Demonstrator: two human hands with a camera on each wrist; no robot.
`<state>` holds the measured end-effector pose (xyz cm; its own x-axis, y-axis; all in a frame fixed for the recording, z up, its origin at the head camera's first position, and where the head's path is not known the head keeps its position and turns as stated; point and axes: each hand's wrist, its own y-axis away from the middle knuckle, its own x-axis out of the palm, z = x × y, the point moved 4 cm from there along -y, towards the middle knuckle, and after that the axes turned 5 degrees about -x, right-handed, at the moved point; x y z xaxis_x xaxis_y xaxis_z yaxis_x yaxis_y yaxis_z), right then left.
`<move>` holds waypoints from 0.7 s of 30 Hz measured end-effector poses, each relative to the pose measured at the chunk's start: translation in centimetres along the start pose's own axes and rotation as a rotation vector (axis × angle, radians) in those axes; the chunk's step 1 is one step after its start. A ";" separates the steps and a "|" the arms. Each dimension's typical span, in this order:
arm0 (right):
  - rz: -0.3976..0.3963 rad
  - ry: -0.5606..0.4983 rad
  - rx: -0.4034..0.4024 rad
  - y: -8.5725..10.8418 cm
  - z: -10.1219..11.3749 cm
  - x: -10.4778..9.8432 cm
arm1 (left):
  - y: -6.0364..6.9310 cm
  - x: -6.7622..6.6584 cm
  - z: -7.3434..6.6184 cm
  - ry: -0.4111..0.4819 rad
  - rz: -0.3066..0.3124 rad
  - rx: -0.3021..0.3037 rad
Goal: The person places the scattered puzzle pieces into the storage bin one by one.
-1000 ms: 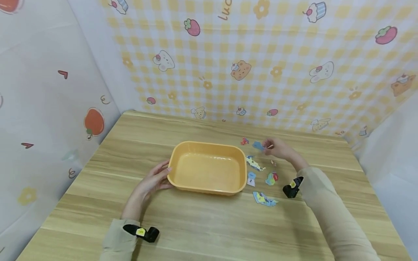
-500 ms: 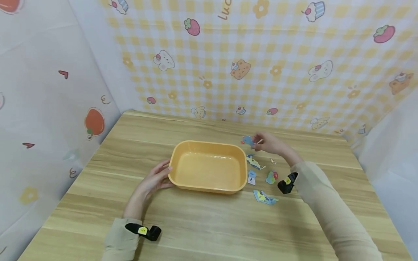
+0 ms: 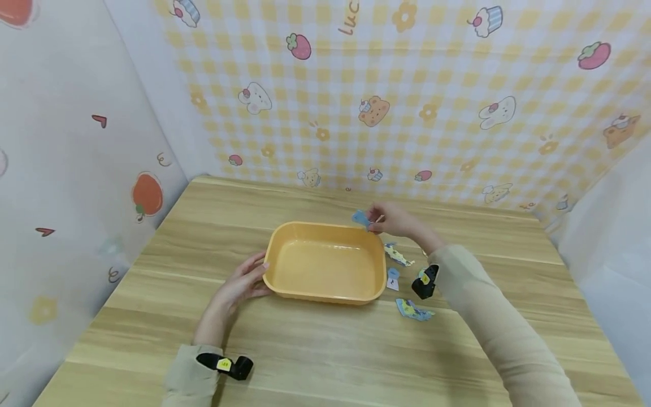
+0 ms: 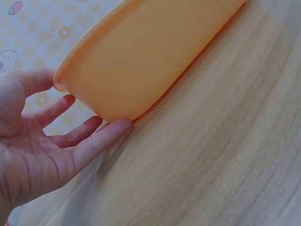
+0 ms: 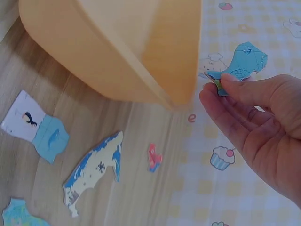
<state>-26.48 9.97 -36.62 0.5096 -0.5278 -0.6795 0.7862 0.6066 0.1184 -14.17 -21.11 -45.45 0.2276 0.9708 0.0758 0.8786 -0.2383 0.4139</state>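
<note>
My right hand (image 3: 399,220) pinches a blue puzzle piece (image 3: 361,219) between thumb and fingers, above the far right corner of a yellow plastic basin (image 3: 325,297). In the right wrist view the piece (image 5: 247,61) has an irregular outline and sticks out past the thumb of my hand (image 5: 265,125). My left hand (image 3: 243,285) holds the basin's left end. Up close in the left wrist view, the thumb of that hand (image 4: 37,155) is at the rim and the fingertips touch the outer wall of the basin (image 4: 127,56). The basin's inside looks bare.
Right of the basin lie several flat map-like pieces: a cream-and-blue one (image 3: 398,254), a white-and-blue one (image 3: 393,279) and a blue-yellow one (image 3: 414,310). A small red piece (image 5: 153,157) shows in the right wrist view. Patterned cloth (image 3: 325,113) hangs behind the wooden table (image 3: 315,350).
My right hand has carried the blue puzzle piece leftward from beyond the loose pieces to the basin's far right corner. My left hand has stayed at the basin's left end.
</note>
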 end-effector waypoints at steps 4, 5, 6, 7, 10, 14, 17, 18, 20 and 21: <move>0.026 0.003 0.015 -0.9 0.2 0.8 | 0.1 0.0 0.1 0.009 -0.010 -0.006; 0.032 0.001 0.016 -1.1 0.3 1.1 | 0.1 0.0 0.2 0.010 -0.013 -0.008; 0.038 0.005 0.013 -1.2 0.5 1.3 | 0.1 0.0 0.2 0.014 -0.019 -0.009; 0.043 0.007 0.015 -1.4 0.6 1.6 | 0.2 -0.1 0.2 0.013 -0.022 -0.007; 0.051 0.023 0.015 -1.9 1.1 2.3 | 0.2 -0.1 0.2 0.009 -0.020 -0.001; 0.063 0.030 0.001 -2.6 1.6 3.2 | 0.2 -0.1 0.1 0.013 -0.008 0.003; 0.074 0.044 -0.027 -3.1 2.0 3.7 | 0.1 0.0 0.2 0.013 -0.012 0.001; 0.077 0.053 -0.037 -3.3 2.2 3.8 | 0.0 0.0 0.2 0.013 -0.016 0.000; 0.082 0.076 -0.058 -3.6 2.5 4.1 | -0.1 0.1 0.2 0.016 -0.027 -0.004; 0.084 0.081 -0.063 -3.7 2.6 4.2 | -0.2 0.1 0.2 0.014 -0.028 -0.002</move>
<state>-26.36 3.95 -37.98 0.5413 -0.4253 -0.7254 0.7168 0.6843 0.1336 -14.25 -20.96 -45.71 0.1970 0.9774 0.0770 0.8839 -0.2110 0.4174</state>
